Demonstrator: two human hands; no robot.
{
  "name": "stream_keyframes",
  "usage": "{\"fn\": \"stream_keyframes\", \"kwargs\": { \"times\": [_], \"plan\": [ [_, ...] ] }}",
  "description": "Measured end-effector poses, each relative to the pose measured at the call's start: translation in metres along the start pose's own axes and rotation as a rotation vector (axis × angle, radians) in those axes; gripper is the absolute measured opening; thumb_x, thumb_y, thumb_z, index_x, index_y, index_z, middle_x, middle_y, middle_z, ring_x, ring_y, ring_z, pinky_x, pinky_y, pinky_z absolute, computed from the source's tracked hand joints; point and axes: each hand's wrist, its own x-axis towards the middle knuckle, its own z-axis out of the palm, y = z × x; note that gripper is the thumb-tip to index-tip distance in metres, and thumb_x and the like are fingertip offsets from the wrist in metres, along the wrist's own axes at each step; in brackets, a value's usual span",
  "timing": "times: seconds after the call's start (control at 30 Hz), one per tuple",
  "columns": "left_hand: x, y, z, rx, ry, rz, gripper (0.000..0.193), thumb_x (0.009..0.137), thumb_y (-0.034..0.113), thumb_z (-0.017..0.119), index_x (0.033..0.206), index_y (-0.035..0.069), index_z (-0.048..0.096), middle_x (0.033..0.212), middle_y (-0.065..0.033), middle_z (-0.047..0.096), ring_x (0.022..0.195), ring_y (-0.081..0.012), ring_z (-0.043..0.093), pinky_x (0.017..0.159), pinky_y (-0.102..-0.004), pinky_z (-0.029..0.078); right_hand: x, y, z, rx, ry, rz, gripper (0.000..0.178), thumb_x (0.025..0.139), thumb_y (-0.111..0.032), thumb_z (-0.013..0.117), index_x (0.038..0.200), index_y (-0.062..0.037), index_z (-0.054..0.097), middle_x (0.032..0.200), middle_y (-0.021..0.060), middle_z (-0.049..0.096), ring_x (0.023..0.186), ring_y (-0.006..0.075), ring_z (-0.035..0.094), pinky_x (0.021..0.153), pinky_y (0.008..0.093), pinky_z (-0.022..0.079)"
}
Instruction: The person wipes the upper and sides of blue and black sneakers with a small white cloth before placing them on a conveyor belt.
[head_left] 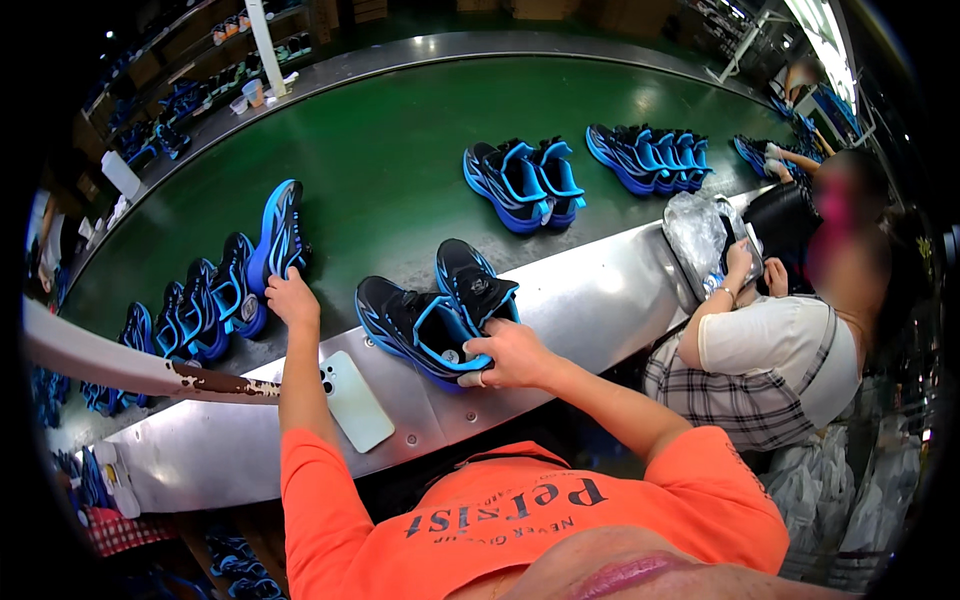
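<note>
In my left hand point(293, 298) is a black and blue sneaker point(280, 235), gripped by one end and tilted up on its side at the end of a row of similar sneakers point(203, 305). My right hand point(510, 355) has its fingers closed on the heel collars of a pair of sneakers. One of them, the nearer sneaker point(400, 320), lies over the metal ledge; the other sneaker point(465, 275) leans beside it, toes pointing away from me. Part of their heels is hidden by my fingers.
A pale phone point(358, 405) lies on the metal ledge point(590, 285) near my left forearm. More sneakers point(525, 185) stand on the green belt point(380, 150). A worn metal bar point(150, 360) juts in from the left. To the right a co-worker point(770, 340) sits handling a clear plastic bag point(700, 235).
</note>
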Motion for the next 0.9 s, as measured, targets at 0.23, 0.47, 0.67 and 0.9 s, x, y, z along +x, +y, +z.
{"fn": "stream_keyframes", "kwargs": {
  "times": [0.23, 0.47, 0.67, 0.9],
  "plan": [
    [0.028, 0.001, -0.011, -0.164, 0.044, -0.025, 0.023, 0.093, 0.02, 0.048, 0.09, 0.003, 0.064, 0.088, -0.021, 0.065, 0.084, -0.0388, 0.065, 0.07, -0.0466, 0.054, -0.004, 0.007, 0.004, -0.002, 0.1, -0.073, 0.049, 0.066, -0.052, 0.078, 0.096, -0.0139, 0.071, 0.084, 0.0135, 0.059, 0.084, 0.033, 0.059, 0.067, 0.0427, 0.048],
    [0.044, -0.037, 0.002, -0.368, 0.151, -0.504, 0.037, 0.093, 0.035, 0.048, 0.103, 0.003, 0.064, 0.096, -0.0243, 0.065, 0.093, -0.0414, 0.063, 0.082, -0.0484, 0.049, 0.001, 0.002, 0.001, 0.031, 0.075, -0.08, 0.046, 0.068, -0.049, 0.077, 0.096, -0.0132, 0.071, 0.087, 0.0156, 0.059, 0.086, 0.0348, 0.059, 0.071, 0.043, 0.049],
    [-0.062, 0.019, -0.097, -1.177, 0.04, 0.182, 0.025, 0.09, 0.013, 0.054, 0.111, 0.003, 0.064, 0.108, -0.0098, 0.065, 0.095, -0.0221, 0.058, 0.087, -0.0334, 0.044, -0.01, -0.027, 0.007, 0.033, -0.01, -0.123, 0.037, 0.073, -0.045, 0.073, 0.094, -0.0156, 0.069, 0.082, 0.0159, 0.059, 0.08, 0.0359, 0.06, 0.067, 0.0445, 0.049],
    [-0.179, -0.022, -0.196, -1.252, -0.487, 0.609, 0.033, 0.086, 0.021, 0.059, 0.116, 0.009, 0.063, 0.119, -0.01, 0.058, 0.114, -0.0279, 0.046, 0.1, -0.0378, 0.035, -0.047, -0.062, -0.012, 0.371, -0.351, -0.224, 0.03, 0.08, -0.032, 0.071, 0.101, -0.012, 0.065, 0.087, 0.0181, 0.061, 0.083, 0.0355, 0.062, 0.072, 0.0442, 0.049]
  ]
}}
